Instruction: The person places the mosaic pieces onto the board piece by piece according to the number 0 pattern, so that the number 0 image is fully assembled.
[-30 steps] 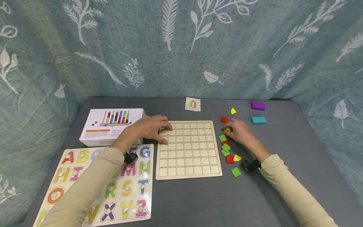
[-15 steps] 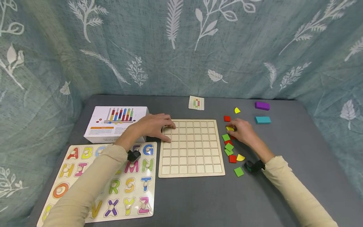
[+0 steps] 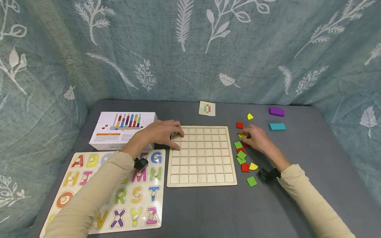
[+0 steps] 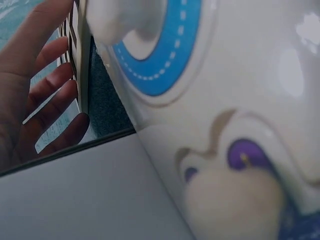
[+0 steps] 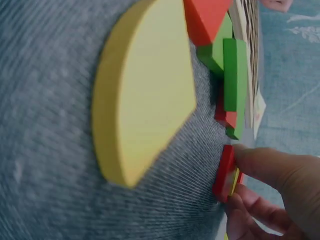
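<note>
In the head view my left hand (image 3: 165, 134) lies at the upper left edge of a light wooden grid board (image 3: 202, 156), thumb and fingers spread apart. The left wrist view shows its loosely bent fingers (image 4: 55, 95) right at the board's edge. My right hand (image 3: 256, 138) pinches a yellow quarter-circle tile (image 3: 242, 135) between thumb and fingers, beside the board's right edge. Under that hand lies a red tile (image 5: 224, 172). Several green tiles (image 3: 241, 155) and red tiles (image 3: 245, 168) lie loosely in a column nearby, with another yellow quarter-circle (image 3: 253, 166) among them.
A pattern card (image 3: 207, 108) lies behind the board. A white abacus box (image 3: 120, 130) and an alphabet peg puzzle (image 3: 137, 208) are on the left, partly under my left arm. Purple (image 3: 276, 111) and teal (image 3: 277, 127) blocks lie at the back right. A leaf-patterned curtain (image 3: 166, 76) hangs behind.
The whole scene has shifted slightly rightward in the head view. Both hands keep nearly the same places, the right one still at the yellow tile.
</note>
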